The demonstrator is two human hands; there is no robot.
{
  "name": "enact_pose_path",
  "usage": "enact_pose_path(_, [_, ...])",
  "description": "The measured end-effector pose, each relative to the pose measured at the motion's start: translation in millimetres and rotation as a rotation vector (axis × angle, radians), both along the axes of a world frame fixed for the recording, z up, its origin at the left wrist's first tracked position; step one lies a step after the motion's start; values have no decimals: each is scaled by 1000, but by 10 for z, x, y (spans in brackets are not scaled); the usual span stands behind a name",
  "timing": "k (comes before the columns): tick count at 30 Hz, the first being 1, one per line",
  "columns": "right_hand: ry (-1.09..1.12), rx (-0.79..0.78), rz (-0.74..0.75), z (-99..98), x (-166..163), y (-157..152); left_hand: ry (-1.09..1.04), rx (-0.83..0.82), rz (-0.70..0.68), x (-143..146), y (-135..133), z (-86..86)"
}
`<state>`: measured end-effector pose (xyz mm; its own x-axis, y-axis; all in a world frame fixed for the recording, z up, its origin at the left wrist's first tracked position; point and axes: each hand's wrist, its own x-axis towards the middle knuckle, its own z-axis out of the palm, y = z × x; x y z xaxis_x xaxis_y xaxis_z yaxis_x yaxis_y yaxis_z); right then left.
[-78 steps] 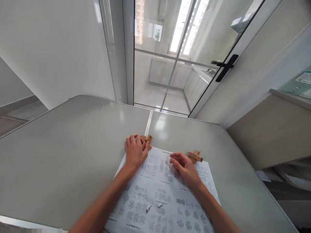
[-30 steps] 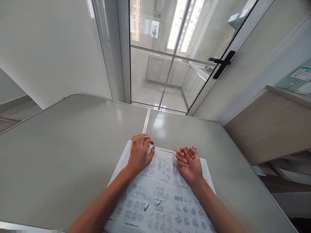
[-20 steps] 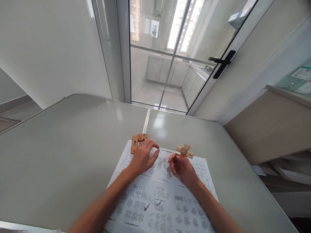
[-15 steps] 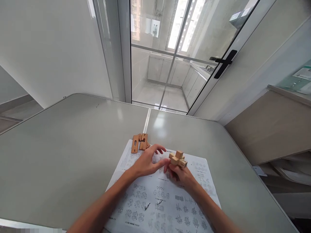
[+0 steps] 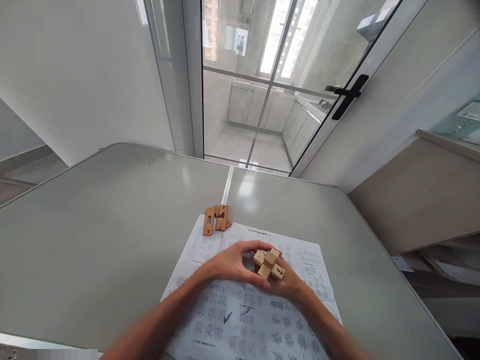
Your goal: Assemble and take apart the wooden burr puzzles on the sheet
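Observation:
A light wooden burr puzzle (image 5: 269,260) of interlocked blocks, one end marked 3, sits between my two hands above the printed sheet (image 5: 217,320). My right hand (image 5: 288,281) holds the puzzle from below and the right; most of its fingers are hidden behind the blocks and my other hand. From the left side, my left hand (image 5: 232,262) curves round the same puzzle, index finger along the far side and thumb along the near side. A gap shows between its palm and the blocks.
Reddish-brown wooden puzzle pieces (image 5: 209,221) with slots and numbers lie at the sheet's far left corner. The grey table (image 5: 93,240) reaches back to a glass door (image 5: 258,100) with a black handle (image 5: 348,95). A wooden shelf unit (image 5: 431,195) stands at the right.
My left hand has moved right and closed in round the puzzle. The puzzle has turned in my right hand and come slightly nearer, its numbered end now facing me.

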<state>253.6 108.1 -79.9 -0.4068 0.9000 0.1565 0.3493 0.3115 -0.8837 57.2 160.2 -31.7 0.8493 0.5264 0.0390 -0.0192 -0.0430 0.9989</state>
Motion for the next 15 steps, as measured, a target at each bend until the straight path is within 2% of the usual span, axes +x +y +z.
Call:
enact_pose_path(4, [77,-17,-59,39,-10,23,-57,-61,138,19,25,-46])
enact_pose_path(10, [212,-131,-259,100,29,70,-38,-143,505,32,130,-172])
enact_pose_path(13, [350,-188,-312,99,38,72,-22,-185,559,20,160,-159])
enact_pose_path(15, [414,-206,-329,83,34,75,9,-137,571,12,157,-139])
